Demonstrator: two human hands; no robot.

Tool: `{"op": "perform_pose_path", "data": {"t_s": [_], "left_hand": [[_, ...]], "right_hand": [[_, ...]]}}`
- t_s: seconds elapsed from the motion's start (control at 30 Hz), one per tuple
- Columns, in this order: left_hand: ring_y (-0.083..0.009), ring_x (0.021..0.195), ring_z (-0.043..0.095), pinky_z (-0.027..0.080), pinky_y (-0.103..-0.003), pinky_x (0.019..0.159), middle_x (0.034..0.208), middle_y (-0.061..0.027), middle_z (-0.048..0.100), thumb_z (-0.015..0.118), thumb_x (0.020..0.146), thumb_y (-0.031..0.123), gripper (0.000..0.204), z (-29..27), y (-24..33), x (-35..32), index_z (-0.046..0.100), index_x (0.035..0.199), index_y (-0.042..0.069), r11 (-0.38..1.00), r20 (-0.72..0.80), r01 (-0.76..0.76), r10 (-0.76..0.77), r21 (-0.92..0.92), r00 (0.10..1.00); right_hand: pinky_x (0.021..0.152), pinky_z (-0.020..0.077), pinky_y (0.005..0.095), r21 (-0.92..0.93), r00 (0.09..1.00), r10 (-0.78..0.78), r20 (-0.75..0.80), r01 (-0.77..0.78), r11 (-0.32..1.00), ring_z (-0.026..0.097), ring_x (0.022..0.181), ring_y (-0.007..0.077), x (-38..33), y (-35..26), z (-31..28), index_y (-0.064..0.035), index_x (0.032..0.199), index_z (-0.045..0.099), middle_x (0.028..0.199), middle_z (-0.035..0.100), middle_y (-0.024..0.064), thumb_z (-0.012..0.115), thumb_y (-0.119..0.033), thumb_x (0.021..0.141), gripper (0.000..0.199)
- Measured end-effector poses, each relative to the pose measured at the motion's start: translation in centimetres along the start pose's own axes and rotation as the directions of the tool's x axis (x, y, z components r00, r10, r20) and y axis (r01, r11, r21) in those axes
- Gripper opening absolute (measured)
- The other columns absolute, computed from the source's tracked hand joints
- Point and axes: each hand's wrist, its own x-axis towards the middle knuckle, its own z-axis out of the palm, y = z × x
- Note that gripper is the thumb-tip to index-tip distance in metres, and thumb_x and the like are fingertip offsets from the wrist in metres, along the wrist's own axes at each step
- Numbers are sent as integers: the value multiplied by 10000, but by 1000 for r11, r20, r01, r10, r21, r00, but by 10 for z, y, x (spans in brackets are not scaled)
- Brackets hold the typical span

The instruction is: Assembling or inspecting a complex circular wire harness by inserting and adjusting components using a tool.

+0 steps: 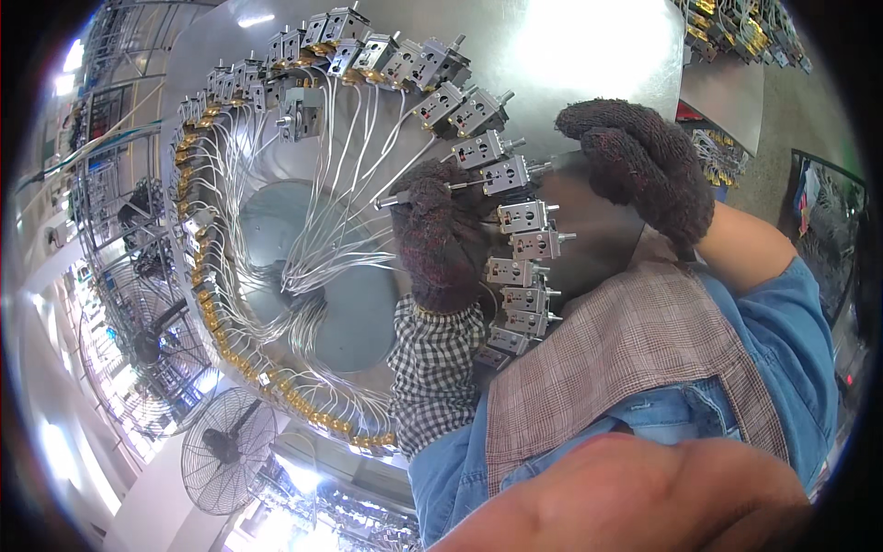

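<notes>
My left hand, in a dark knitted glove, is closed around a slim metal rod-like tool. The tool's thin shaft sticks out to the right and reaches a small silver metal lock-like block in the curved row. To the right of that row, my right hand is raised in the same kind of glove. Its fingers are loosely bent, and no object shows in them. More silver blocks with short pins run down beside my left hand toward my apron.
The blocks line the rim of a metal table, with white wires running to its middle over a round grey plate. One larger grey block stands inside the ring. A fan is at lower left; more parts lie upper right.
</notes>
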Motion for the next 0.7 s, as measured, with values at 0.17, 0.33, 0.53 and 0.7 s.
{"op": "perform_pose_path", "data": {"t_s": [0.17, 0.33, 0.53, 0.7], "left_hand": [[-247, 851, 613, 546, -362, 744, 952, -131, 535, 468, 906, 148, 234, -3, 3, -1, 410, 1075, -2, 560, 231, -260, 122, 787, 965], [-256, 853, 615, 549, -364, 723, 957, -136, 532, 459, 911, 159, 237, 2, -2, -4, 400, 1072, -4, 959, -45, -76, 92, 274, 995], [-244, 833, 616, 556, -339, 680, 951, -135, 523, 377, 926, 119, 192, -15, -3, 4, 401, 1063, -13, 692, 146, -315, 293, 650, 945], [-260, 843, 618, 554, -347, 693, 950, -143, 521, 343, 920, 102, 198, -4, -2, 0, 409, 1040, -40, 974, 46, -118, 111, 194, 993]], "right_hand": [[446, 356, 222, -11, 990, -107, -97, 106, 994, 438, 471, 73, 0, 8, 7, -20, 1096, 573, 568, 516, 34, 470, -246, 917, 307], [448, 355, 221, 20, 995, -29, -91, 31, 999, 438, 474, 75, 1, 2, 7, -19, 1101, 565, 573, 516, 38, 461, -238, 920, 303], [493, 424, 223, 84, 999, -38, -38, 41, 996, 510, 566, 77, 0, 5, 1, -72, 1107, 579, 788, 576, 27, 547, -264, 879, 300], [563, 468, 222, 32, 996, -54, -78, 57, 998, 542, 654, 84, 2, 1, 3, -88, 1140, 562, 971, 592, 40, 570, -258, 862, 327]]}}
